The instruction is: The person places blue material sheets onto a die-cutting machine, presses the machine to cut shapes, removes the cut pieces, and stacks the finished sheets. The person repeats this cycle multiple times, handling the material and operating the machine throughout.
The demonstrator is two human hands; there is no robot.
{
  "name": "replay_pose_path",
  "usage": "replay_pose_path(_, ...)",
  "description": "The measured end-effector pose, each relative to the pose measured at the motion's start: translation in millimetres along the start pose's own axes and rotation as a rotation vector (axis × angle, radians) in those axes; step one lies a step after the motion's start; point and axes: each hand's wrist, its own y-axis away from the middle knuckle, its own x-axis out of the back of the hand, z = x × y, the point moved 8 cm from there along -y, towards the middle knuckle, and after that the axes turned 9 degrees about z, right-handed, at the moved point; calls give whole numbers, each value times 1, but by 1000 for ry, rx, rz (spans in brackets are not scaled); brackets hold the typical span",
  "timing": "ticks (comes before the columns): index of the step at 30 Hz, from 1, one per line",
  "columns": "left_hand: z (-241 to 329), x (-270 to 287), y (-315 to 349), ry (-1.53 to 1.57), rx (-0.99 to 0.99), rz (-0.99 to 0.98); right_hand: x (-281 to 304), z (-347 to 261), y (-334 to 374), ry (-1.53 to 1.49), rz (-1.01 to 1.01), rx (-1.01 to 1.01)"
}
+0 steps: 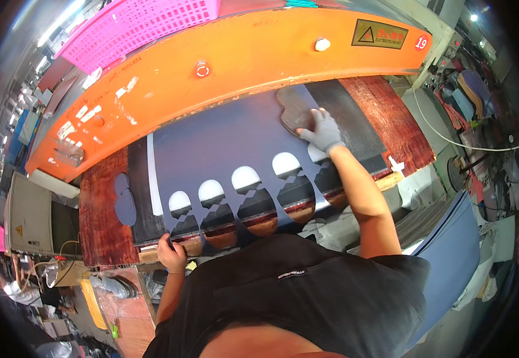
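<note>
A dark blue sheet (pixel 212 140) lies over a black cutting board, with a row of sole-shaped cutouts along its near side. Pale, rounded patches show through the far ends of these cutouts. My right hand (pixel 324 131), in a grey fingerless glove, rests spread at the right edge of a brown sole-shaped plate (pixel 292 110), which looks like a cutting die, at the sheet's far right. Down at the near left corner, my left hand (pixel 173 253) is bare and closed on the sheet's edge. Its fingertips are partly hidden. One blue sole-shaped piece (pixel 125 200) lies left of the board.
An orange press beam (pixel 247 51) spans the far side, close beyond the sheet. On top stands a pink basket (pixel 140 27). Reddish worn table (pixel 101 221) shows around the black board (pixel 358 119). Blue sheets (pixel 450 256) are stacked at right; a grey box (pixel 29 209) stands left.
</note>
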Motion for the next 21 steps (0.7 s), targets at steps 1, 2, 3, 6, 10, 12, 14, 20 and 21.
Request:
replay_pose_path(1, 4, 10, 10, 11, -17, 14, -9, -14, -1, 22, -101, -32)
replay_pose_path(2, 8, 22, 22, 31, -33, 31, -17, -24, 3, 41, -217, -71)
replay_pose_path(3, 9, 31, 34, 11, -14, 30, -16, -30, 7, 166, -238, -110)
replay_pose_path(6, 15, 55, 64, 14, -18, 36, -6, -30, 27, 169, -289, -186)
replay_pose_path(10, 18, 78, 93, 26, -30, 31, -3, -2, 44, -440, -371, -295)
replay_pose_path(12, 19, 87, 104, 14, -32, 32, 9, 23, 53, -1237, -202, -486)
replay_pose_path(14, 19, 93, 112, 11, -44, 24, 28, 66, 52, -895, -47, -529)
replay_pose_path(20, 15, 101, 134, 3, -21, 17, 85, 122, 94, 123, -31, -294)
replay_pose_path(21, 14, 101, 138, 9, -9, 10, 82, 127, 105, 196, -131, -291)
